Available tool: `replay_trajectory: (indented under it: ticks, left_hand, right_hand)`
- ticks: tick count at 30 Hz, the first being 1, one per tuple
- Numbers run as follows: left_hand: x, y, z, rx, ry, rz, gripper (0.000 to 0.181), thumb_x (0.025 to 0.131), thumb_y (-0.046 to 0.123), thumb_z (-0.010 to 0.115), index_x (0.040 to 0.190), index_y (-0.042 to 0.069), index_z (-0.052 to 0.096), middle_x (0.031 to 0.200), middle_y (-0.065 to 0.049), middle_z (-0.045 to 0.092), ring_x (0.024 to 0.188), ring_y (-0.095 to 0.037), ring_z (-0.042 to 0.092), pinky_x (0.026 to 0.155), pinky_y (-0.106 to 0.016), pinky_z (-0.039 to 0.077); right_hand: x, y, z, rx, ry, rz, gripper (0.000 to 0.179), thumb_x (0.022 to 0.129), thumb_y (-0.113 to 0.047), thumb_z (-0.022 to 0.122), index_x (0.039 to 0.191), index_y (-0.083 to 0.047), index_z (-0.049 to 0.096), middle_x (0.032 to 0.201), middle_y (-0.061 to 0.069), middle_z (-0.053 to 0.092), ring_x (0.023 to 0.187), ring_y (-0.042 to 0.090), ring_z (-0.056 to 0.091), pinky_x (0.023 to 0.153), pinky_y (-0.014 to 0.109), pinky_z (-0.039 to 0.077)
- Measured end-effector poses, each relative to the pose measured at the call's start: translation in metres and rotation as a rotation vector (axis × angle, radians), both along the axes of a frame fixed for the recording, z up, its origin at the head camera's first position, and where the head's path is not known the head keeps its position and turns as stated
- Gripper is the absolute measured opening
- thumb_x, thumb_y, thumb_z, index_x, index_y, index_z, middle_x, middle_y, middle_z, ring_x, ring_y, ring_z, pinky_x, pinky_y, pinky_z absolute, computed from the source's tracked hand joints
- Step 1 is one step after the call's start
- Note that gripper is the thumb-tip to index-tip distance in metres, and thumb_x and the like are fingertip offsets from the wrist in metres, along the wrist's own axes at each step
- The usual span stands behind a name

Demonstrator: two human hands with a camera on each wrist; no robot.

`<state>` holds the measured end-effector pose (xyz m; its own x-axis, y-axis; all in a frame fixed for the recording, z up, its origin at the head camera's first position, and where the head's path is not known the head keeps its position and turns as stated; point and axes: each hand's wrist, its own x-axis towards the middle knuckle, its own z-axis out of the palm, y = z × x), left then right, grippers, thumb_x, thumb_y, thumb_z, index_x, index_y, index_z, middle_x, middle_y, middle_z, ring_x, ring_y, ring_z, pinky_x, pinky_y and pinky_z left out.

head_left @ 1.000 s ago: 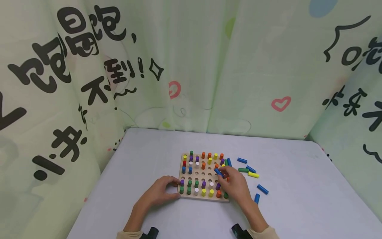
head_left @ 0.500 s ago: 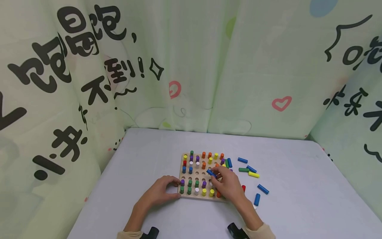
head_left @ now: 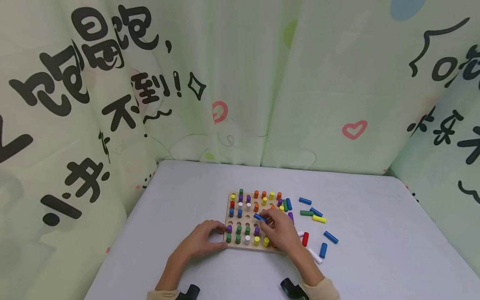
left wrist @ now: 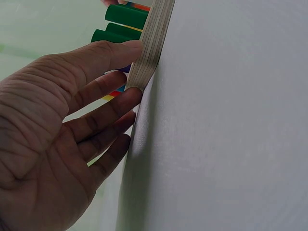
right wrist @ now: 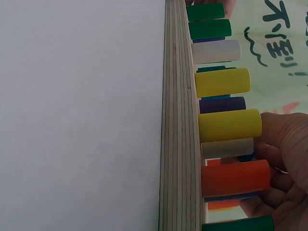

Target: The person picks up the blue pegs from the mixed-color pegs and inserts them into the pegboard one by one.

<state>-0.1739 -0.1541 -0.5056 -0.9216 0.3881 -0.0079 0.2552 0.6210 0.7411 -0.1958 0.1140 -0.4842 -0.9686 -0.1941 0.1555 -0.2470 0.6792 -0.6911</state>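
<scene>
Right now I am pinching a blue peg (head_left: 259, 217) between the thumb and fingertips of my right hand (head_left: 279, 231), holding it over the middle of the wooden pegboard (head_left: 229, 246), just below centre of the frame. Its long axis is lying nearly flat, slanting from upper left to lower right, so it is sitting crosswise to the holes rather than standing over one. The open holes (head_left: 247, 217) are lying just to the left of the peg's free end, between my two hands, and my right hand is the nearer one. My left hand (head_left: 202, 241) is resting at the board's lower left corner, fingers loosely curled round the edge and touching its layered side, as the left wrist view is showing. Loose pegs (head_left: 318, 218) in blue, green, yellow, red and white are lying scattered on the pale desk (head_left: 375, 258) to the right of the board.
</scene>
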Motion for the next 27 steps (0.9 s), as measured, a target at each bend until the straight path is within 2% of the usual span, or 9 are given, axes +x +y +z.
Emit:
replay_trajectory:
  ticks: [12, 21, 27]
  left_hand:
    - [0.001, 0.0, 0.0, 0.011, 0.008, -0.008, 0.039, 0.085, 0.022, 0.084, 0.118, 0.008, 0.069, 0.11, 0.0, 0.068, 0.104, -0.02, 0.059, 0.1, -0.051, 0.05]
    - [0.0, 0.0, 0.0, 0.016, -0.003, -0.012, 0.04, 0.085, 0.021, 0.084, 0.119, 0.008, 0.069, 0.111, -0.001, 0.068, 0.105, -0.021, 0.06, 0.101, -0.052, 0.05]
    - [0.001, 0.0, 0.001, 0.011, -0.005, -0.012, 0.041, 0.085, 0.022, 0.084, 0.12, 0.008, 0.068, 0.111, -0.001, 0.068, 0.106, -0.022, 0.06, 0.101, -0.052, 0.05]
  right_hand:
    - [-0.005, -0.01, 0.005, 0.026, 0.018, 0.059, 0.016, 0.093, -0.009, 0.074, 0.109, -0.01, 0.074, 0.095, -0.001, 0.069, 0.079, 0.011, 0.057, 0.065, 0.019, 0.052]
    - [-0.011, -0.018, 0.006, 0.1, 0.036, 0.073, 0.015, 0.092, -0.011, 0.076, 0.106, -0.009, 0.075, 0.095, -0.001, 0.069, 0.081, 0.012, 0.057, 0.073, 0.024, 0.053]
    - [-0.016, -0.022, 0.005, 0.101, 0.033, 0.086, 0.017, 0.093, -0.011, 0.075, 0.11, -0.007, 0.074, 0.098, 0.002, 0.07, 0.082, 0.013, 0.058, 0.075, 0.027, 0.056]
